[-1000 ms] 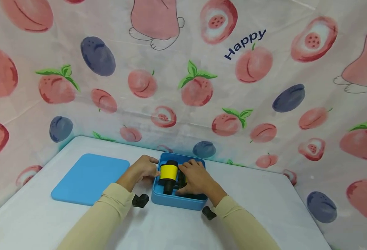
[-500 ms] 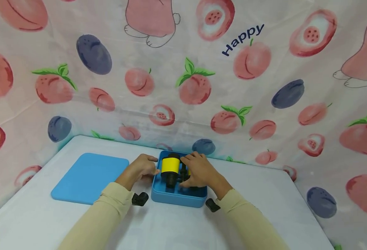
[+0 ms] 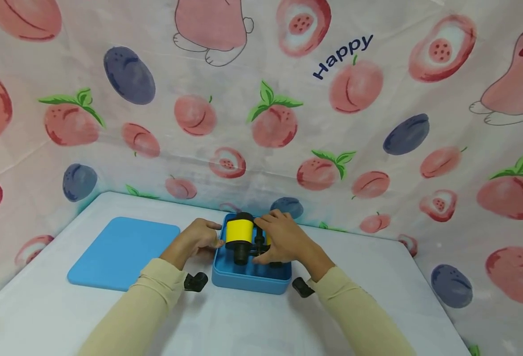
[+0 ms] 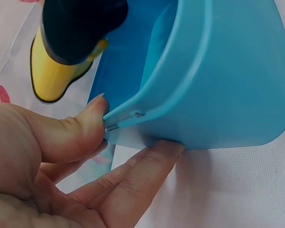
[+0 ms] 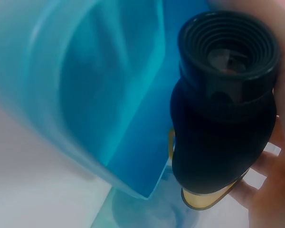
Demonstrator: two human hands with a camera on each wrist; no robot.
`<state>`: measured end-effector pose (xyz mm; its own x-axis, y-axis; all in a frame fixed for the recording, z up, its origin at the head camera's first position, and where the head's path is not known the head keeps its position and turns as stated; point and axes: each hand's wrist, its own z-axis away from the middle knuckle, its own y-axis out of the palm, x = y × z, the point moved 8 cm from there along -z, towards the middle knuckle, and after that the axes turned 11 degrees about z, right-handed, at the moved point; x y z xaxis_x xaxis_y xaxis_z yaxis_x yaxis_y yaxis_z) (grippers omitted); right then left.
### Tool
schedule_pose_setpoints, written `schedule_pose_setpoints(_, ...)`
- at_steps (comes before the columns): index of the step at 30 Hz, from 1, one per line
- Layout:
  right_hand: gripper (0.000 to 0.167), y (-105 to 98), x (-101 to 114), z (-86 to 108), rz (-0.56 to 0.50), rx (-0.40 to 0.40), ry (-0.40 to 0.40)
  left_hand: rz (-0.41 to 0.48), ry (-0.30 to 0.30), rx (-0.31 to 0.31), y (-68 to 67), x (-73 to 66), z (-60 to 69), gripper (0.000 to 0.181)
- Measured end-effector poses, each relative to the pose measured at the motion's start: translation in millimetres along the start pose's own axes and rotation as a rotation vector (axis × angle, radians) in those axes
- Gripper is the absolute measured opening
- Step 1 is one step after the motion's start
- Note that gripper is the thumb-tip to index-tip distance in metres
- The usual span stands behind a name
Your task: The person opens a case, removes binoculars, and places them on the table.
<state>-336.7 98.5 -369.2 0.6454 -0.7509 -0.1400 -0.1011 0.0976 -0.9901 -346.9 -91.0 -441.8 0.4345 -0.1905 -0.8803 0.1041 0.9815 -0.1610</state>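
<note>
Yellow and black binoculars are at the mouth of a blue box, with their eyepieces towards the person. My right hand grips the right barrel, which it partly hides. In the right wrist view, a black eyepiece stands close by the box wall, fingers round the far side of the body. At the box's left side, my left hand pinches the rim. Its thumb lies on the rim and the fingers touch the outer wall in the left wrist view.
A flat blue lid lies on the white table left of the box. Behind the table hangs a fruit-printed cloth. A black device sits at each wrist.
My right hand has lifted the binoculars a little up and away from the box's front wall, baring more of the inside. The left hand keeps its hold on the box.
</note>
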Motion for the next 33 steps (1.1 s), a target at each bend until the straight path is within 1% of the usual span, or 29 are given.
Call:
schedule_pose_setpoints(3,0.099,-3,-1,1.8,0.004,0.002,-0.003,0.013,-0.003,0.002,0.8,-0.2,1.4,0.061)
schedule_pose_setpoints(9,0.099,-8,-4,3.6,0.018,-0.004,-0.012,0.004,0.013,0.002,2.0,-1.6,3.3,0.060)
schedule_pose_setpoints(13,0.099,-11,-7,5.4,0.036,-0.002,-0.019,0.015,0.009,0.009,2.6,-1.3,3.6,0.060)
schedule_pose_setpoints(17,0.100,-14,-11,9.3,0.044,-0.001,-0.010,0.023,0.003,0.009,3.6,-0.3,2.9,0.059)
schedule_pose_setpoints(21,0.099,-19,-15,13.0,0.050,-0.023,-0.002,0.023,-0.004,0.000,3.1,0.3,1.7,0.058)
schedule_pose_setpoints(27,0.098,-26,-22,16.2,0.071,-0.040,0.012,0.029,0.003,-0.004,1.1,-0.6,2.8,0.058)
schedule_pose_setpoints(33,0.098,-27,-29,20.9,0.085,-0.047,0.028,0.003,-0.003,-0.018,0.8,-0.5,0.9,0.057)
